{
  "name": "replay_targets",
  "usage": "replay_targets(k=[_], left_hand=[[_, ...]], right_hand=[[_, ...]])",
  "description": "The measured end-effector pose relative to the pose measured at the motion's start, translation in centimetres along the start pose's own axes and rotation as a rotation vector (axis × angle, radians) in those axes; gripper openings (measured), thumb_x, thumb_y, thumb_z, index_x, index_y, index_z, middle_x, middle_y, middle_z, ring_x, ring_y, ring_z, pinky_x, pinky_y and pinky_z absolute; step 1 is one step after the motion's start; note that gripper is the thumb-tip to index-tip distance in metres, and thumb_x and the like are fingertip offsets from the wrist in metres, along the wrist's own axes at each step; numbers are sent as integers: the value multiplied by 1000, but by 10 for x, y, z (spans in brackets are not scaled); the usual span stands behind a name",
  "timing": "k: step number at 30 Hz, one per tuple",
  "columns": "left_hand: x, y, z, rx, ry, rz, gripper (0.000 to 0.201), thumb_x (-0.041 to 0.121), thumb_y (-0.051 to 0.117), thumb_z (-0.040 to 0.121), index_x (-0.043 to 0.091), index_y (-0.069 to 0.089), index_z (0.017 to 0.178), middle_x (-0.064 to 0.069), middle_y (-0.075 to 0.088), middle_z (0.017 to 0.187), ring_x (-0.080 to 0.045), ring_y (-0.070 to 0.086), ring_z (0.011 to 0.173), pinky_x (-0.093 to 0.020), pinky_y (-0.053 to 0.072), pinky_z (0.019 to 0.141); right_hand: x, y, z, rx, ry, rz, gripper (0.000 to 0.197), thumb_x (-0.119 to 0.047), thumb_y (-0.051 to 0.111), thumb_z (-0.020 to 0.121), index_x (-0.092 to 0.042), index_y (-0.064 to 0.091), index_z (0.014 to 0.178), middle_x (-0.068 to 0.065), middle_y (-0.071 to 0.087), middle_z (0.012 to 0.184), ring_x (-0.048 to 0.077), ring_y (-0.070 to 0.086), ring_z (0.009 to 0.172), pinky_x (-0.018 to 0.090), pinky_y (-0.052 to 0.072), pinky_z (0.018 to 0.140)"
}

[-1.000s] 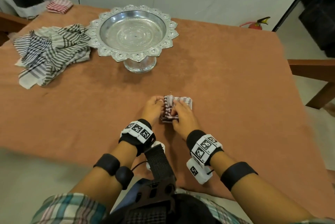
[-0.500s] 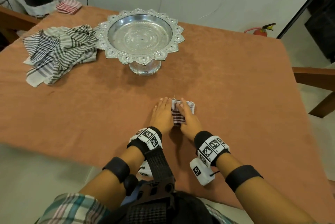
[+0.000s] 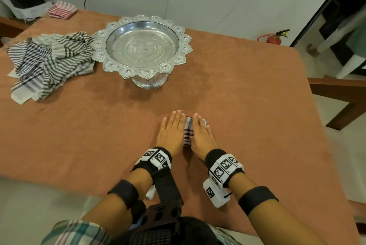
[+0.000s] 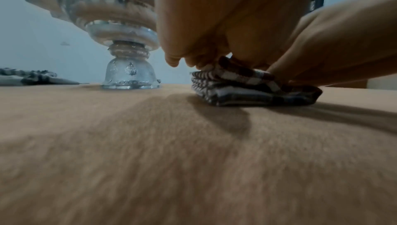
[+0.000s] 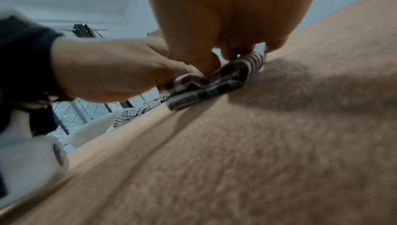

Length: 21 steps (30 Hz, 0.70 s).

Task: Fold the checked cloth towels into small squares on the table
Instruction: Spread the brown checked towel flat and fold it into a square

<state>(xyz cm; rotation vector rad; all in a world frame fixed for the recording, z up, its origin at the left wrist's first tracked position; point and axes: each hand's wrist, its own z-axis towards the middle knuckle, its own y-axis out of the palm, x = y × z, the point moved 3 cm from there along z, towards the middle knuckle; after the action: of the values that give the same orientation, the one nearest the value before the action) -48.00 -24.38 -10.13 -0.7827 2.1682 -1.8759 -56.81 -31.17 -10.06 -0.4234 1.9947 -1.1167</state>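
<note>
Head cam: left hand [image 3: 170, 132] & right hand [image 3: 200, 135] lie flat, fingers straight & together, pressing folded towel [image 3: 187, 133] on table [image 3: 247, 106]; towel shows btwn the fingers, mostly under them.

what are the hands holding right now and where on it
Nothing is gripped: the left hand and right hand lie flat, pressing the top of the folded checked towel from either side.

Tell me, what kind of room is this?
Probably a room in a home: a cloth-covered table, an ornate silver pedestal tray, and a heap of striped towels waiting to be folded.
</note>
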Motion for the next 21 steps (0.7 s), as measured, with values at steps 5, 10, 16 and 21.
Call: replay_targets(k=[5,10,16,21], left_hand=[[-12,3,2,-87,-113,-59,57,30,22,100,9,-3,147,-5,-1,158,-20,-3,145,-45,1,117],[-13,-7,11,5,-218,-183,56,28,44,93,5,26,141,-14,39,141,-30,37,128,-41,34,103],[-17,-9,30,-152,-311,-628,34,7,52,84,8,55,117,-12,63,113,-30,59,104,-34,48,87],[-14,-13,46,-159,-298,-917,31,28,54,90,12,50,116,-5,61,109,-23,59,101,-41,49,90]], right_hand=[[10,-10,6,26,114,-53,72,-21,39,96,-8,-11,147,7,-10,157,19,-8,145,40,0,118],[17,-22,6,241,312,182,72,-24,53,91,-7,12,147,14,43,140,29,39,130,40,36,107],[20,-14,18,125,422,732,33,-4,66,78,-10,56,108,10,66,110,23,63,97,38,53,87],[16,-43,20,153,383,1237,38,9,48,84,-8,58,116,13,66,110,27,64,100,40,53,88]])
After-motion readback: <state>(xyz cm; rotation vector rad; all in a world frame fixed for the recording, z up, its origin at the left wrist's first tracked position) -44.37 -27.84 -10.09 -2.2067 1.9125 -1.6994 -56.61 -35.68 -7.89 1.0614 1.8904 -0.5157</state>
